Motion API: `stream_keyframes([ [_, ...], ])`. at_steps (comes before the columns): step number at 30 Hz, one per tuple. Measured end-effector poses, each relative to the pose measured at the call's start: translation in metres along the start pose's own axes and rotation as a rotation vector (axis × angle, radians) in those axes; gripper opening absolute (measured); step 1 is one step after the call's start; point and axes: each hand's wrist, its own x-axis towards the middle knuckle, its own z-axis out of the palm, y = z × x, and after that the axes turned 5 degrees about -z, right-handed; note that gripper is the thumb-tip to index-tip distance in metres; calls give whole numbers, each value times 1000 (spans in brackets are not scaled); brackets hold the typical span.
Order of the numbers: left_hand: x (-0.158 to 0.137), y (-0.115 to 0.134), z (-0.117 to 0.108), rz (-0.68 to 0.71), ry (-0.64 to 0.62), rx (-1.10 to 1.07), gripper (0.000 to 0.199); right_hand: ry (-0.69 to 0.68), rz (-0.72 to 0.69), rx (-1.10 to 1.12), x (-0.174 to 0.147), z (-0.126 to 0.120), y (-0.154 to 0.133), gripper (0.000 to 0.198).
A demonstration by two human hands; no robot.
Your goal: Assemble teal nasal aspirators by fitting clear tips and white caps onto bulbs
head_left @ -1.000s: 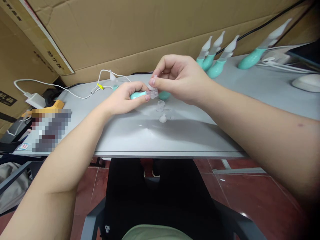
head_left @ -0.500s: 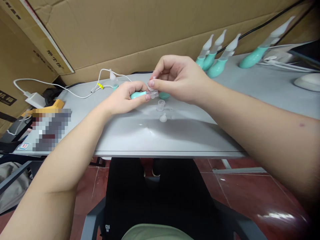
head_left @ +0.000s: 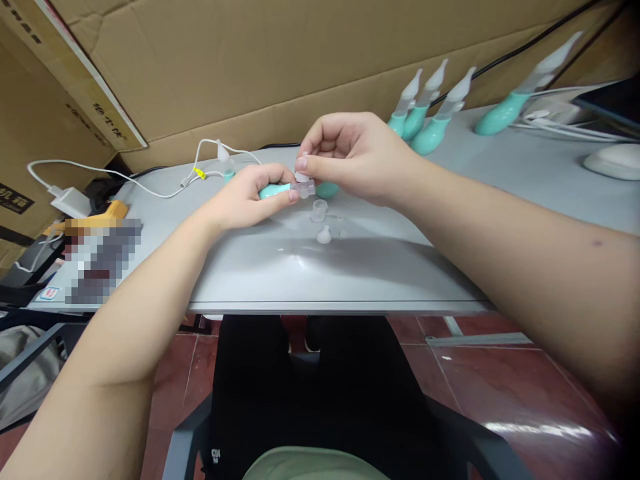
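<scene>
— What had changed since the half second before?

— Very little. The left hand (head_left: 245,200) still gripped the teal device (head_left: 274,191) lying sideways just above the grey table (head_left: 350,267), fingers closed round its body. The right hand (head_left: 357,160) had stayed pinched on the small clear piece (head_left: 303,177) at the device's clear end, and seemed to have dipped a touch closer to it. The view itself had shifted slightly, so the row at the back sat a little further left.

— Which row?

— Three teal devices with white tips (head_left: 425,113) leaning together against the cardboard wall (head_left: 250,60), and a fourth one (head_left: 515,93) standing apart to their right.

— Any containers, anything inside them?

— A small clear cup (head_left: 319,210) stood on the table just below the hands. It looked empty, though it was too small and glassy for me to be sure. Beside it lay a little clear nozzle tip (head_left: 324,235), outside the cup, not touching it.

— And elsewhere?

— A white cable (head_left: 150,183) ran from a charger block (head_left: 70,200) at the left edge towards the hands.
</scene>
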Motion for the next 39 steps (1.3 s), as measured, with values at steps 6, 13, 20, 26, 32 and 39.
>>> stream_keyframes([
  [6,0,-1,1,-11,1,-14,85,-9,10,-6,1,-1,-1,32],
  [13,0,0,-1,-17,-16,-19,82,-34,-10,-20,2,0,-1,34],
  [20,0,-1,0,-44,-12,-14,74,-34,-47,-35,1,-3,1,29],
  [26,0,-1,0,-33,12,-26,77,-22,-41,-41,3,-3,3,28],
  [32,0,-2,1,-54,1,-26,86,-24,-51,-77,1,-5,2,26],
  [39,0,-5,-1,-97,-11,-17,94,-29,-16,-116,-3,-4,-5,31],
])
